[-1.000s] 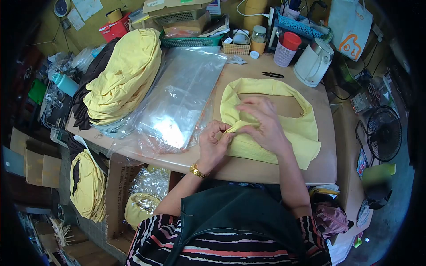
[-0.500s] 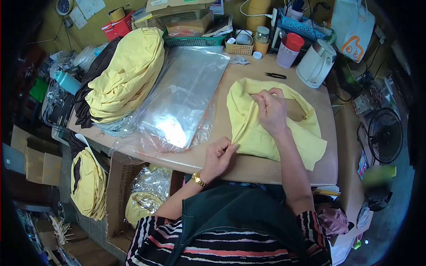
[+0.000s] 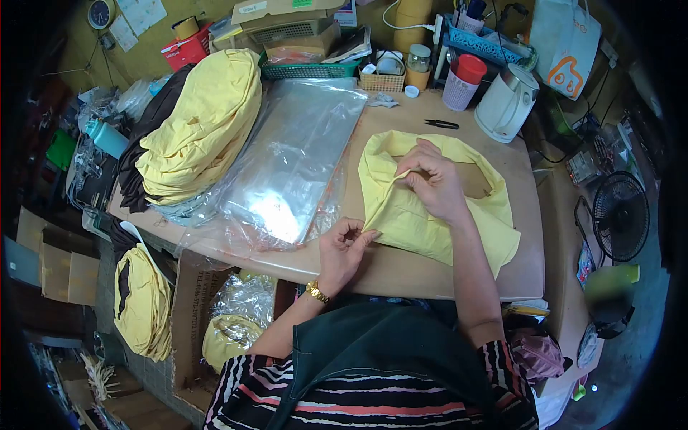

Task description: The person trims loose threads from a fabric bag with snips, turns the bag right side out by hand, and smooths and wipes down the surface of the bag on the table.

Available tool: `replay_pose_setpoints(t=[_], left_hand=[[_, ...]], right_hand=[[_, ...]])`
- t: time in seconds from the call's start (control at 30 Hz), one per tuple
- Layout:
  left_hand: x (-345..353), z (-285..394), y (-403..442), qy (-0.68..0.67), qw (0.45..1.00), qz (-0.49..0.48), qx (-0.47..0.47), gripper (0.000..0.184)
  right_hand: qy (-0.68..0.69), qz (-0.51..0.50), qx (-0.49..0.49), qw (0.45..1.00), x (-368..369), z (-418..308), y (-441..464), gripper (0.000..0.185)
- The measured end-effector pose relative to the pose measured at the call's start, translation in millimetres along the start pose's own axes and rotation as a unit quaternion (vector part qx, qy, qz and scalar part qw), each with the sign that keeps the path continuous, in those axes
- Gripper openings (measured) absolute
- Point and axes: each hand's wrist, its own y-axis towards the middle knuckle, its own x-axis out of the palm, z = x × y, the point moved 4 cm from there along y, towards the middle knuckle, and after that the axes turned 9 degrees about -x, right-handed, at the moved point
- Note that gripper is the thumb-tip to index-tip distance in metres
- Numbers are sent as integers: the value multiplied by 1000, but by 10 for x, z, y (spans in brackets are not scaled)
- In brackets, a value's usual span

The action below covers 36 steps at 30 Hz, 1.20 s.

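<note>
A yellow fabric piece (image 3: 423, 231) lies in a loop on the table, with bare tabletop showing through its middle. My left hand (image 3: 345, 247) pinches its near left edge. Higher up, my right hand (image 3: 431, 179) is closed on a fold of the same cloth, drawing a raised ridge between the two hands. The exact kind of garment or cover cannot be made out. Small black thread snips (image 3: 441, 124) rest on the table beyond the cloth.
Left of the cloth lie clear plastic bags (image 3: 301, 143) and a heap of yellow fabric (image 3: 208, 122). A white kettle (image 3: 507, 104) and a cup (image 3: 464, 82) stand at the back right. Below the table's edge is a cardboard box (image 3: 192, 315) holding plastic-wrapped yellow pieces.
My right hand has shifted slightly left and nearer along the cloth, still gripping it. My left hand keeps its pinch, moved a little left. The cloth has shifted slightly left.
</note>
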Motion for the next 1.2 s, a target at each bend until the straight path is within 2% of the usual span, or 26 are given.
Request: replay_pose_setpoints(t=[0.13, 0.2, 0.23, 0.3, 0.43, 0.5, 0.53, 0.57, 0.63, 0.67, 0.73, 0.77, 0.8, 0.83, 0.9, 0.97, 1.03, 1.13, 1.17, 1.2], left_hand=[[-13, 60, -55, 14, 999, -2, 40, 15], [6, 85, -76, 18, 995, 8, 101, 18], [-16, 96, -94, 18, 995, 8, 103, 18], [-24, 171, -148, 153, 977, -31, 147, 19], [-43, 324, -79, 82, 989, -41, 114, 11], [-38, 568, -17, 70, 973, 40, 215, 15], [-28, 616, 29, 96, 971, 45, 215, 20], [-16, 688, 85, 95, 971, 40, 214, 20], [12, 811, 188, 160, 961, 33, 224, 17], [0, 803, 246, 252, 929, 15, 273, 11], [-44, 697, 299, 216, 939, 7, 268, 8], [-66, 636, 327, 185, 948, 16, 257, 5], [-103, 590, 344, 196, 936, 23, 291, 4], [-138, 550, 343, 206, 923, 30, 325, 2], [-136, 513, 316, 172, 933, 8, 316, 5], [-120, 472, 294, 140, 940, -12, 310, 9], [-127, 430, 274, 118, 946, -22, 302, 13], [-115, 297, 307, 130, 952, 6, 275, 23], [-85, 285, 326, 134, 951, 2, 279, 23], [-106, 286, 349, 120, 953, 59, 273, 25]], right_hand=[[-30, 38, 4, 999, 45, 29, -37, 5], [-47, 35, 0, 998, 81, 62, -48, 5], [-64, 31, -4, 997, 94, 69, -45, 6], [-72, 22, -15, 997, 116, 46, -35, 7], [-60, -11, -27, 998, 118, 113, -22, 6], [-42, -39, -40, 998, 194, -2, 2, 11], [-26, -65, -52, 996, 229, -115, 23, 19], [-29, -63, -48, 996, 214, -243, 15, 19], [-83, 5, -28, 996, 80, -497, -57, 31], [-150, 25, -40, 988, -132, -521, -159, 29], [-191, 118, 30, 974, -665, -296, -584, 16], [-153, 198, 109, 962, -958, -139, -907, 12], [-113, 280, 182, 936, -1201, -2, -1266, 13], [-133, 294, 192, 927, -1344, 67, -1588, 13], [-135, 312, 305, 890, -1526, 215, -2170, 22], [-128, 340, 312, 878, -1403, 104, -2270, 24], [-221, 311, 203, 902, -1258, -70, -2132, 21], [-245, 291, 179, 907, -1125, 56, -2114, 13], [-243, 297, 180, 906, -1081, 106, -2091, 13], [-187, 362, 243, 880, -1058, 187, -2088, 9]])
